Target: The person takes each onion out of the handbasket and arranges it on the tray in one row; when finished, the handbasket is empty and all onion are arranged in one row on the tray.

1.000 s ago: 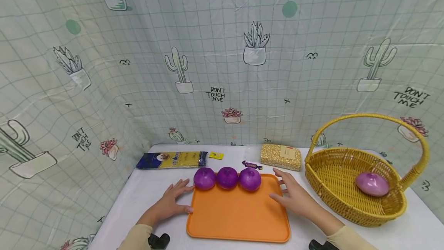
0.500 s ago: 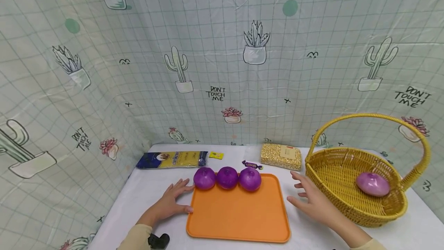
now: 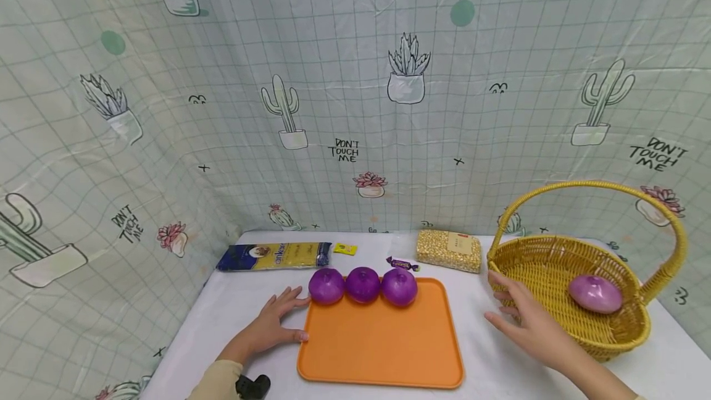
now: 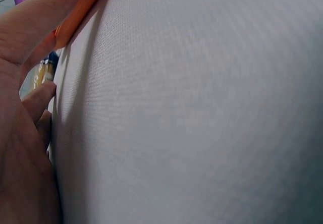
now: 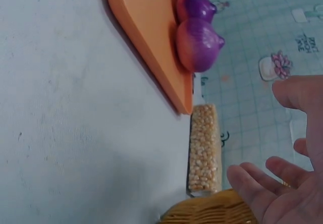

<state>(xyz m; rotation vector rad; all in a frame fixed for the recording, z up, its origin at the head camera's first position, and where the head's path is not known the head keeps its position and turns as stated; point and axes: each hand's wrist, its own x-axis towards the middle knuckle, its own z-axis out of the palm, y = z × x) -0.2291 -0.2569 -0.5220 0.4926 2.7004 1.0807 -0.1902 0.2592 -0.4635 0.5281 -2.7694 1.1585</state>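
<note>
An orange tray [image 3: 383,344] lies on the white table, with three purple onions [image 3: 363,285] in a row along its far edge. My left hand [image 3: 276,323] rests flat on the table at the tray's left rim, thumb against the rim, fingers straight. My right hand [image 3: 524,320] hovers open at the near left wall of the yellow wicker basket [image 3: 533,276], which holds one purple onion [image 3: 595,294]. In the right wrist view the spread fingers [image 5: 252,186] hang over the basket rim [image 5: 212,211], beside the corn pack [image 5: 204,148] and the tray [image 5: 146,27].
A blue pasta packet [image 3: 274,255], a small yellow sachet [image 3: 345,249], a wrapped candy [image 3: 403,263] and a block of corn kernels [image 3: 449,250] lie along the back of the table. A cactus-print curtain encloses the table on three sides.
My right hand has moved right, from the tray's right rim to the basket's near wall. The left hand and the onions have stayed put.
</note>
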